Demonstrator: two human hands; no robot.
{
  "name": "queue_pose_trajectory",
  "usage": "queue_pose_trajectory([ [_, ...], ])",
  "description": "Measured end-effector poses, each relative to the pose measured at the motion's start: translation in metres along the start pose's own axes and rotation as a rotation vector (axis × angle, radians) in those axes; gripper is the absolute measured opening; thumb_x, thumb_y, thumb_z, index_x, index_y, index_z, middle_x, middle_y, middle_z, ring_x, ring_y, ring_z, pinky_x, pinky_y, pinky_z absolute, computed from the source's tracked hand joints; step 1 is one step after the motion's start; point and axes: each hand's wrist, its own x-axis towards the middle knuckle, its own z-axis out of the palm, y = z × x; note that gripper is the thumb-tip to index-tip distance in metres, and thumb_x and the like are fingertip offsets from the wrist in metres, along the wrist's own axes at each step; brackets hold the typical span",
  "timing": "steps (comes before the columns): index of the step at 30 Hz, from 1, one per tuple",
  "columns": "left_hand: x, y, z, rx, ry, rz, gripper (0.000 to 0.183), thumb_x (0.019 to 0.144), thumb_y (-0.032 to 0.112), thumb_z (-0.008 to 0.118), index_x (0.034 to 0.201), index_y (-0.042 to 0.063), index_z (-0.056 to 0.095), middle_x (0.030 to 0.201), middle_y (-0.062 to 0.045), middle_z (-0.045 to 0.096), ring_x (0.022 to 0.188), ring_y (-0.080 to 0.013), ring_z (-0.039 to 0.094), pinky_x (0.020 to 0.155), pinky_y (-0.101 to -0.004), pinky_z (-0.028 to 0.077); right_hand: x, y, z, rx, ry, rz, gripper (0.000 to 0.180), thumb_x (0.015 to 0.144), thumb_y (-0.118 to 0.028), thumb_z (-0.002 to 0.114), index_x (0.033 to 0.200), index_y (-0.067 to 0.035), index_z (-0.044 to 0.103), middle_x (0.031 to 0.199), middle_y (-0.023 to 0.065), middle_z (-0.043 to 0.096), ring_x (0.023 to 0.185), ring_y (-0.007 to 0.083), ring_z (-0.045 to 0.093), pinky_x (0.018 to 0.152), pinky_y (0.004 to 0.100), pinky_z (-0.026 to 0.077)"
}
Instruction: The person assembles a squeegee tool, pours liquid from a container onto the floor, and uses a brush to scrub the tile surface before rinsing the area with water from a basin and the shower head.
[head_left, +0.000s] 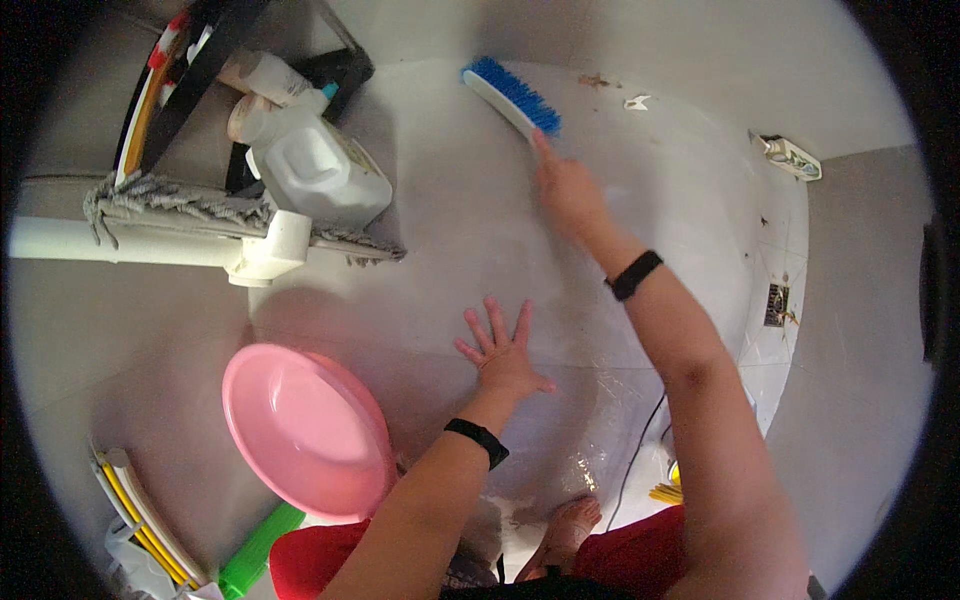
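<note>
My right hand (570, 191) grips the handle of a long brush (514, 97) with a white back and blue bristles, its index finger stretched along the handle. The brush head lies beyond the hand, at the top middle of the view, over the pale tiled surface. Nearer to me, my left hand (506, 364) is spread with its fingers apart over the tiles, and nothing is in it. Both wrists wear black bands. Left of the left forearm stands a tilted pink plastic basin (322, 427).
A grey string mop (187, 202), a white pipe (127, 241) and a translucent plastic jug (322, 165) crowd the upper left. A floor drain (777, 304) and a small bottle (791, 157) are at the right. Green bristles (259, 551) show at the lower left. A dark cable (636, 457) runs near my bare foot (574, 521).
</note>
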Motion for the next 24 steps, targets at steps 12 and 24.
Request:
queue_pose_trajectory([
  [12,0.004,0.026,0.005,0.05,0.034,-0.066,0.182,0.052,0.068,0.109,0.186,0.033,-0.009,0.184,-0.031,-0.033,0.164,-0.0666,-0.031,0.122,-0.0946,0.0,-0.127,0.194,-0.036,0.195,0.44,0.296,0.074,0.117,-0.038,0.056,0.184,-0.023,0.027,0.135,0.0338,0.076,0.118,0.0526,0.075,0.104,0.0596,0.058],
  [24,0.004,0.035,0.024,0.102,0.063,-0.131,0.185,0.049,0.07,0.109,0.186,0.036,-0.011,0.184,-0.031,-0.034,0.165,-0.0656,-0.031,0.123,-0.0926,-0.002,-0.216,0.387,-0.101,0.801,0.478,1.076,0.067,0.121,-0.043,0.052,0.181,-0.019,0.034,0.109,0.0189,0.074,0.079,0.0332,0.072,0.062,0.0458,0.057],
])
